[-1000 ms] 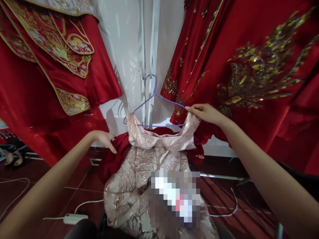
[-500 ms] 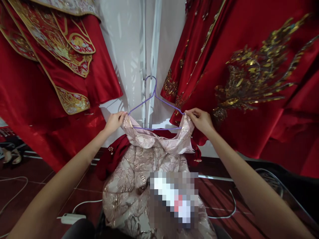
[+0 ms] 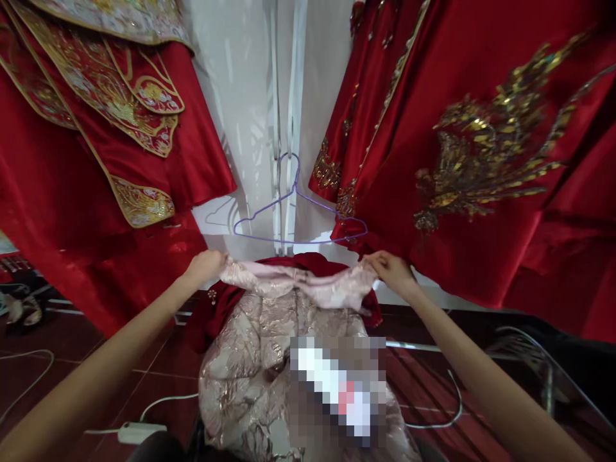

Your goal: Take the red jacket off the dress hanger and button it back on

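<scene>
A pale pink brocade garment (image 3: 269,346) with gold pattern lies spread in front of me. My left hand (image 3: 206,265) is closed on its upper left corner and my right hand (image 3: 391,269) is closed on its upper right corner. Both hold the top edge stretched between them, just below a thin purple wire hanger (image 3: 298,212) that hangs bare on a white pole (image 3: 283,96). A dark red cloth (image 3: 312,262) shows behind the pink garment's top edge.
Red gowns with gold embroidery hang at left (image 3: 96,128) and right (image 3: 481,147). A white power strip (image 3: 137,432) and cables lie on the dark red tiled floor (image 3: 96,346). Shoes (image 3: 17,308) sit at far left. A blurred patch covers the garment's lower part.
My left hand rose from the red cloth to grip the pink garment's left corner. Both hands then pulled the garment down off the purple hanger, which now hangs bare.
</scene>
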Tool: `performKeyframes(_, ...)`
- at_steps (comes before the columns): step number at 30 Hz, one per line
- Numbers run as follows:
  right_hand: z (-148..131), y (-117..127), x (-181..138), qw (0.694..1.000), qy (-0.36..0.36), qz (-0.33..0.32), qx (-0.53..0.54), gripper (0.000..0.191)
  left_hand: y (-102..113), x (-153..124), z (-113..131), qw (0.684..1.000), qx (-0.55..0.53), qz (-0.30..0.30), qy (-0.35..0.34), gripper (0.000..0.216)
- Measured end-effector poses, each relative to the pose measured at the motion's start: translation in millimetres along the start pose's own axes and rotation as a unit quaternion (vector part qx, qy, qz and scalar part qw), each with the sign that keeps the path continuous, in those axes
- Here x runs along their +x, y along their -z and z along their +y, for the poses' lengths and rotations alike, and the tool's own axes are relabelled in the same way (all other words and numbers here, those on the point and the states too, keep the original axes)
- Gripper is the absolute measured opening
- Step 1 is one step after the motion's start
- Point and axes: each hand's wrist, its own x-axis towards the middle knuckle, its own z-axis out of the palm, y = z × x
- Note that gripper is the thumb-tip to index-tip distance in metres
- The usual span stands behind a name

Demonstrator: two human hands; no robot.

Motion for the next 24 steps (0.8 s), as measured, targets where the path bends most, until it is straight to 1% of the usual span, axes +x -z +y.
performKeyframes(1,-2,-3,-9,0.999,0.014,-0.039,-0.013,0.029,-1,-4,4,0.999,-0.019,-0.022,-0.022,0.053)
performKeyframes(3,-17,-6,-23,0.994,0.051,-0.082,-0.049,0.025,4,-7,19,0.994,-0.064,-0.041,-0.072,0.057)
performKeyframes(4,-30,-5,-27,0.991,0.072,-0.094,-0.066,0.022,10,-6,28,0.99,-0.086,-0.039,-0.106,0.058)
performKeyframes(5,-44,-4,-27,0.989,0.089,-0.092,-0.078,0.02,16,-4,39,0.984,-0.102,-0.029,-0.146,0.057)
performKeyframes(6,-58,-2,-26,0.987,0.106,-0.088,-0.085,0.019,23,0,50,0.977,-0.107,-0.014,-0.186,0.054)
performKeyframes(7,-72,1,-22,0.985,0.123,-0.069,-0.096,0.019,29,4,63,0.967,-0.104,0.012,-0.231,0.05)
performKeyframes(9,-90,6,-10,0.974,0.191,-0.024,-0.123,0.019,37,13,89,0.944,-0.072,0.091,-0.308,0.041)
performKeyframes(10,-94,8,-3,0.967,0.213,0.013,-0.138,0.019,37,17,101,0.931,-0.06,0.14,-0.332,0.038)
performKeyframes(11,-93,10,4,0.96,0.226,0.054,-0.156,0.019,35,20,112,0.92,-0.051,0.178,-0.344,0.035)
performKeyframes(12,-89,12,10,0.953,0.227,0.098,-0.175,0.019,31,22,121,0.911,-0.045,0.199,-0.357,0.034)
performKeyframes(14,-71,15,21,0.939,0.206,0.169,-0.216,0.018,21,24,134,0.905,-0.038,0.209,-0.368,0.032)
performKeyframes(15,-60,17,25,0.933,0.198,0.186,-0.236,0.018,16,24,137,0.905,-0.039,0.206,-0.37,0.032)
performKeyframes(17,-38,21,31,0.924,0.191,0.189,-0.271,0.018,11,22,137,0.906,-0.048,0.198,-0.372,0.035)
performKeyframes(19,-22,25,35,0.918,0.189,0.175,-0.3,0.019,13,18,134,0.904,-0.063,0.192,-0.377,0.037)
performKeyframes(21,-14,28,36,0.914,0.187,0.168,-0.319,0.02,19,15,131,0.905,-0.073,0.187,-0.376,0.037)
performKeyframes(24,-13,28,34,0.91,0.194,0.173,-0.323,0.02,27,10,129,0.908,-0.082,0.185,-0.368,0.035)
